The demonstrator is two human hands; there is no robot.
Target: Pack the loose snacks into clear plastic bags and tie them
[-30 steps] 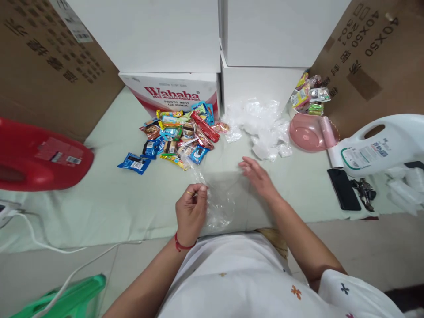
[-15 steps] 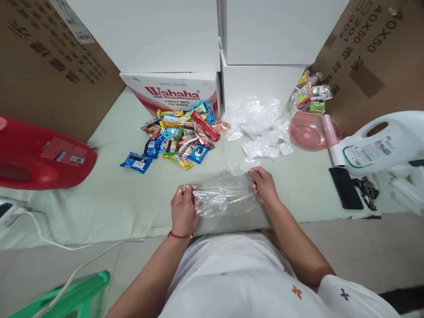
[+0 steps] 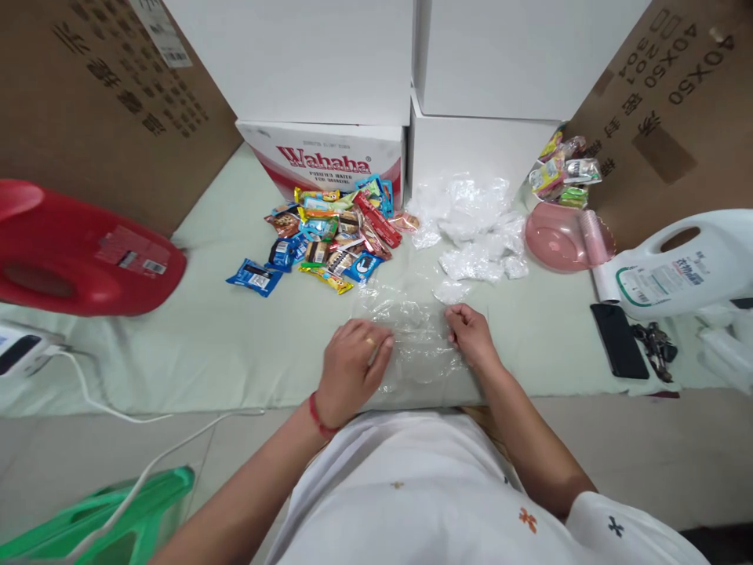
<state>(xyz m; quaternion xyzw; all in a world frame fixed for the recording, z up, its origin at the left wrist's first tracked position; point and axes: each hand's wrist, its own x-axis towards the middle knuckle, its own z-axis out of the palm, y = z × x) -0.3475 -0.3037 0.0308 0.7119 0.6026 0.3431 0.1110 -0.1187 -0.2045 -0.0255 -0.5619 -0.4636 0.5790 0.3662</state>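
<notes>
A clear plastic bag [image 3: 417, 357] lies spread and wrinkled on the cloth-covered table in front of me. My right hand [image 3: 469, 333] is closed at its right edge, thumb and forefinger pinching the film. Over the bag's left part is my left hand [image 3: 356, 362], back upward, with a ring and a red wrist cord. Its thumb and forefinger tips come together at the film; the other fingertips are hidden. Beyond my left hand sits a pile of wrapped snacks [image 3: 338, 239], with one blue packet [image 3: 254, 277] apart at its left. Crumpled clear bags [image 3: 476, 227] lie behind the spread one.
A Wahaba-like printed carton [image 3: 329, 161] and white boxes [image 3: 529, 55] stand behind. On the right are a pink bowl [image 3: 544, 239], a white jug [image 3: 676, 263], a phone [image 3: 619, 341] and keys [image 3: 657, 349]. A red jug [image 3: 88, 251] and a white cable [image 3: 88, 404] are left.
My left hand has left the bag's left edge and moved inward over it, turning back upward. The bag, stretched between both hands before, now lies flatter. My right hand keeps its pinch.
</notes>
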